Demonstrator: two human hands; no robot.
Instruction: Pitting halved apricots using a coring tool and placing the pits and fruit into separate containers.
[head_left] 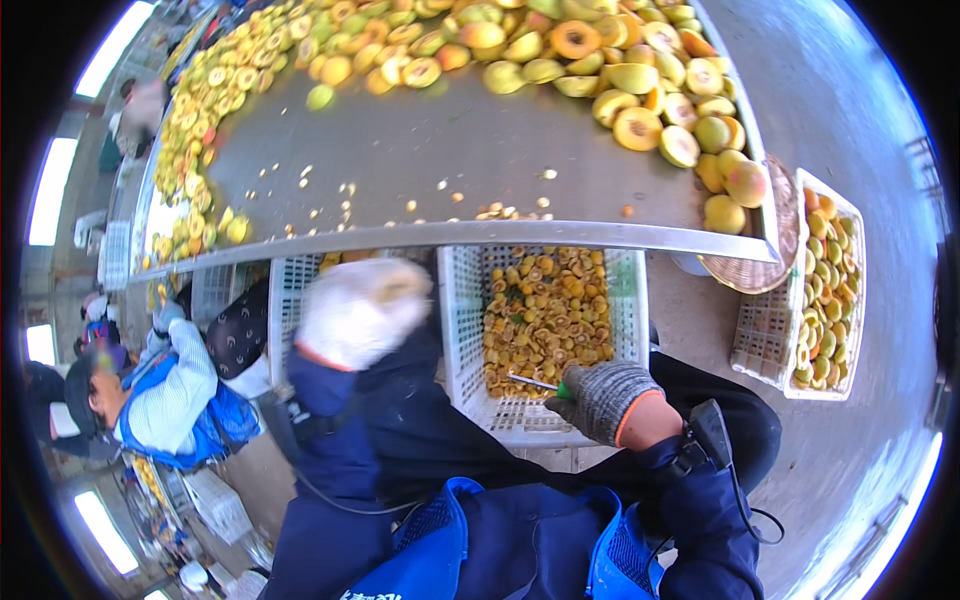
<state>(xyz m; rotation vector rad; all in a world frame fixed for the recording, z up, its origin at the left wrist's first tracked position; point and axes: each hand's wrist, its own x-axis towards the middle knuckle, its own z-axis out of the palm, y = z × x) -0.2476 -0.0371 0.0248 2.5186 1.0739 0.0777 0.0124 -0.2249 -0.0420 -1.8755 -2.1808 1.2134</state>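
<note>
Looking down, head view: a person in dark blue sleeves and a blue apron works at the near edge of a steel table (420,140).
Right hand: the right hand (603,400), in a grey knit glove with an orange cuff, is curled tight round a small knife (540,384); its green handle sits in the fist and the thin blade points left over the crate below.
Left hand: the left hand (360,312), in a pale glove, is blurred by motion just under the table edge; how far it is open, and whether it grips anything, I cannot tell.
Crate: a white slatted crate (470,330) stands under the table edge, between the two hands, partly filled with orange-yellow fruit halves (545,310).
Table: whole and halved yellow-green fruit (640,100) is heaped along the far side and right corner; small pits and scraps (440,200) lie scattered across the bare middle.
Right side: a woven basket (770,260) leans at the table corner, and a second white crate (820,300) of fruit halves stands beside it on the floor.
Left side: another person (170,395) in a blue vest and light sleeves bends low beside the table, well apart from the knife.
</note>
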